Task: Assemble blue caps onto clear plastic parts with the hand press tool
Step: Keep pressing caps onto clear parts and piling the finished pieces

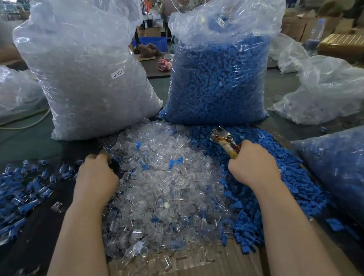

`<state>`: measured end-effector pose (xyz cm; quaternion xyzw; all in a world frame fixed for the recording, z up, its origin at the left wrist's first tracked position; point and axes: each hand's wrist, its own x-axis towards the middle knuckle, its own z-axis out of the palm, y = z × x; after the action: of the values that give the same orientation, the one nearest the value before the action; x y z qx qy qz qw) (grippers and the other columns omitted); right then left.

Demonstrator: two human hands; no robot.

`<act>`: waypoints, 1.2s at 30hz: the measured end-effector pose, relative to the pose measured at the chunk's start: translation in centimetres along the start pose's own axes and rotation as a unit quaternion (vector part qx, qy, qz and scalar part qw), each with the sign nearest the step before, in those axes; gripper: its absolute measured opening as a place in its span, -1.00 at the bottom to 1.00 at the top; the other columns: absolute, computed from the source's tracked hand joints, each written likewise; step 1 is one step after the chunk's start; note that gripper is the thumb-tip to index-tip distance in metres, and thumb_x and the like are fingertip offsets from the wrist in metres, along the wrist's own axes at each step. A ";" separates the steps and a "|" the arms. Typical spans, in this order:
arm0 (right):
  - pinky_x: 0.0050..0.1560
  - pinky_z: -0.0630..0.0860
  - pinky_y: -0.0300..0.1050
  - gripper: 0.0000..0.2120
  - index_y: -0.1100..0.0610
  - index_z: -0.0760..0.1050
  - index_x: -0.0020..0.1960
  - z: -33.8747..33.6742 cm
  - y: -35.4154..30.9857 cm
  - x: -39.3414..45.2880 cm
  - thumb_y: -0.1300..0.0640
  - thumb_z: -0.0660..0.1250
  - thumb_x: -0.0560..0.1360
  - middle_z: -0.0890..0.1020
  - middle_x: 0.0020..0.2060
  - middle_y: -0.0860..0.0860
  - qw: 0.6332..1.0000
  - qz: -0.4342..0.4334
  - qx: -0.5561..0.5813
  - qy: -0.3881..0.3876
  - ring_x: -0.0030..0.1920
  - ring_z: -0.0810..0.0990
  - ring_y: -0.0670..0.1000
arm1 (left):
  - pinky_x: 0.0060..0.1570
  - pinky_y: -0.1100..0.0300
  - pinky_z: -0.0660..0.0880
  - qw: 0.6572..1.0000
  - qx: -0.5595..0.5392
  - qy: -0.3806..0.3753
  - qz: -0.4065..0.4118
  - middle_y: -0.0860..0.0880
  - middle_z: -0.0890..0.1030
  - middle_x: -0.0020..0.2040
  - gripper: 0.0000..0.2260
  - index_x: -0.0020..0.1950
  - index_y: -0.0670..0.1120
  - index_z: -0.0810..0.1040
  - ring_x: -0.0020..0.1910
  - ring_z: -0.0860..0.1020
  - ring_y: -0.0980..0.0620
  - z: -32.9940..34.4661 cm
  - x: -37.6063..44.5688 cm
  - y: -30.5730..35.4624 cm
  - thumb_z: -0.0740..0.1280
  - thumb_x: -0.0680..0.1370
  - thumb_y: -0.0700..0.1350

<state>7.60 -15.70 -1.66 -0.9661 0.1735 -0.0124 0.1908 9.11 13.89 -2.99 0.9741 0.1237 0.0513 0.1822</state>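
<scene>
1. Head view: the right hand (252, 164) is curled around the handles of the press tool (225, 140), whose metal head points up and away, over the edge of the blue pile.
2. The left hand (96, 178) rests at the left edge of the clear pile with fingers curled downward; whether it holds a part cannot be told.
3. The clear parts (165, 183) lie in a loose heap between the 2 hands, with a few blue caps scattered on it.
4. The blue caps (275, 187) form a heap touching the clear one on its right side.
5. Assembled pieces (16, 196), clear with blue ends, are spread on the dark surface to the left of the left hand.
6. Behind the heaps stand 2 big bags: a clear bag (92, 75) of clear parts with a label reading "SJ 017", and beside it a blue bag (217, 79) of caps.
7. Another bag (351, 178) of blue pieces lies at the right edge.
8. Cardboard (188, 273) sits under the near edge of the heaps.
</scene>
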 end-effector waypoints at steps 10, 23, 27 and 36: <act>-0.24 0.38 -0.05 -0.74 0.19 0.35 0.14 0.1 -0.1 -0.1 0.12 0.29 0.51 0.51 0.06 0.18 1.000 0.010 -0.016 -0.009 -0.13 0.52 0.19 | 0.09 0.03 0.44 0.994 -0.101 -0.011 -0.048 -0.17 0.50 0.18 -0.85 0.07 -0.04 0.59 -0.07 0.47 -0.06 -0.1 -0.4 0.3 0.44 0.51 -0.15; -0.45 0.23 -0.16 -0.84 0.11 0.35 -0.24 -0.1 -0.4 -0.3 0.17 0.31 0.47 0.47 -0.31 0.04 0.999 0.017 -0.027 -0.002 -0.36 0.43 0.03 | -0.28 0.15 0.56 0.959 -0.257 -0.115 -0.007 -0.06 0.63 -0.18 -0.79 0.00 0.02 0.56 -0.26 0.61 0.02 -0.9 -0.6 2.9 0.41 0.48 -0.26; -0.44 0.24 -0.15 -0.82 0.10 0.33 -0.23 0.0 -0.3 -0.2 0.14 0.31 0.48 0.46 -0.31 0.05 1.000 0.019 -0.022 0.004 -0.36 0.42 0.03 | -0.44 0.27 0.45 0.957 -0.260 -0.117 0.049 -0.03 0.60 -0.25 -0.82 0.03 0.05 0.57 -0.38 0.53 0.10 -0.9 -1.3 4.9 0.36 0.52 -0.22; -0.36 0.31 -0.11 -0.80 0.07 0.42 -0.09 0.0 -0.1 0.6 -0.05 0.33 0.51 0.51 -0.27 0.02 0.998 -0.006 0.052 0.043 -0.26 0.49 0.08 | -0.15 0.28 0.60 0.850 -0.490 -0.180 0.065 -0.01 0.63 -0.16 -0.73 0.20 -0.03 0.55 -0.21 0.65 0.13 -1.7 -2.8 7.4 0.35 0.56 -0.30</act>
<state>8.17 -15.77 -1.63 -0.9544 0.1751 -0.0646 0.2330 7.80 7.06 1.17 0.7564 -0.0163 -0.0588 0.6513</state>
